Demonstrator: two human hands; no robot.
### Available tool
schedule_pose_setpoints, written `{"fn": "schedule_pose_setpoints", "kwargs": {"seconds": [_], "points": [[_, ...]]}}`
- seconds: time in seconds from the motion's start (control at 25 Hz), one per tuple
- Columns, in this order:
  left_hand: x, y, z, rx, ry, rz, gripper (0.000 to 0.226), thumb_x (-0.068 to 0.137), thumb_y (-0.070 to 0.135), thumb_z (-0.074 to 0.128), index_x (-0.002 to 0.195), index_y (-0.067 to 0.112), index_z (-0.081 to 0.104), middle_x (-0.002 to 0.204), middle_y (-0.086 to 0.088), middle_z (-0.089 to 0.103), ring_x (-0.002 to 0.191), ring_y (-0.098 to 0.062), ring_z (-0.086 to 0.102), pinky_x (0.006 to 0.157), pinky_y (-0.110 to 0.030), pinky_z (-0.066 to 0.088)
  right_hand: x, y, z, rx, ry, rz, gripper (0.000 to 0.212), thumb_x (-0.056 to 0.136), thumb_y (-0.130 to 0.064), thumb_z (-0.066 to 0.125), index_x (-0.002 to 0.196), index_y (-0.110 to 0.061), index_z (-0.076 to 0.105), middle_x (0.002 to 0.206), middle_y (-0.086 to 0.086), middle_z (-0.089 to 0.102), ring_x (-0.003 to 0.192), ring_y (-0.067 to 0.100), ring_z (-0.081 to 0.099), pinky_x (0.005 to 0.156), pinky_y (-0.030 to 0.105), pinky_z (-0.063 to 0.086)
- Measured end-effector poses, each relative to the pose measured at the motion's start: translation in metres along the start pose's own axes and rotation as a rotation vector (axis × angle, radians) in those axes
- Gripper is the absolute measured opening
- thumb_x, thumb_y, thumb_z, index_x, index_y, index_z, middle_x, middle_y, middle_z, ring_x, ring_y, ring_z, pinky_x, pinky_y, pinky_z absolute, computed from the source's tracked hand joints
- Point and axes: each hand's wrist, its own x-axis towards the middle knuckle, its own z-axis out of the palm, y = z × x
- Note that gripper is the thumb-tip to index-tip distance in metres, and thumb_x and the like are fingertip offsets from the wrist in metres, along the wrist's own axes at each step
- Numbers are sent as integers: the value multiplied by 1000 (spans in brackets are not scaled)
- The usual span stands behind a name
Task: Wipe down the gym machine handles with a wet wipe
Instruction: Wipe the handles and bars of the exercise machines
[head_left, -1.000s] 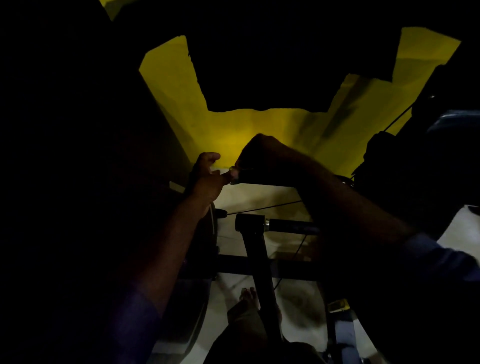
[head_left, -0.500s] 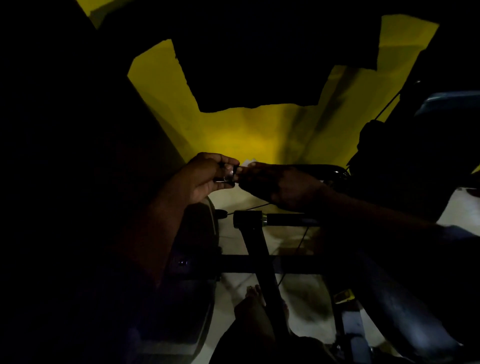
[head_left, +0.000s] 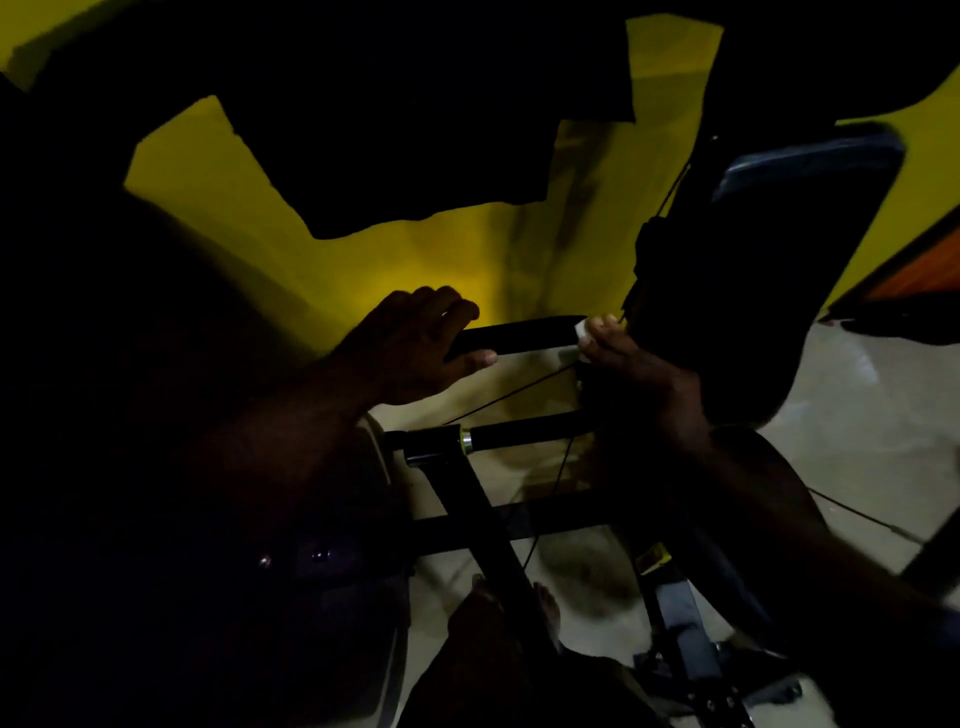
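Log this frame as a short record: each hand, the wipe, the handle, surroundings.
left hand: grips left end of the black handle
right hand: pinches the wet wipe at the handle's right end
handle: roughly level, between both hands
below: lower bar with silver collar, bare foot
light: very dim, yellow wall behind

The left hand (head_left: 415, 348) extends from the lower left, with its fingers curled over the handle (head_left: 519, 335) and the thumb under it. The right hand (head_left: 636, 364) extends from the lower right, its fingertips pinching the wet wipe (head_left: 581, 329) against the handle's right end.
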Motion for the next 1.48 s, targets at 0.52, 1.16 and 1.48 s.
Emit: {"fn": "schedule_pose_setpoints", "kwargs": {"seconds": [0.52,1.16,1.48], "points": [[48,21,17,-278,-44,125,63,104,60,38,148,16,43,144,-2,49,117,-24,59,72,-35,53,8,-40,61,412,804,435,37,88,4,76,124,-2,70,127,1,70,119,9,68,103,30,55],[47,19,27,-252,49,166,60,103,55,41,143,11,51,135,-6,57,109,-26,62,67,-28,45,27,3,39,943,591,601,9,95,-19,70,100,-18,77,104,5,77,96,20,70,86,36,55],[49,15,29,-283,-10,169,62,103,59,37,143,15,50,133,-4,56,113,-24,59,74,-34,52,-24,25,72,965,508,816,14,99,-12,61,97,-16,74,79,-5,72,71,5,66,66,22,50]]}}
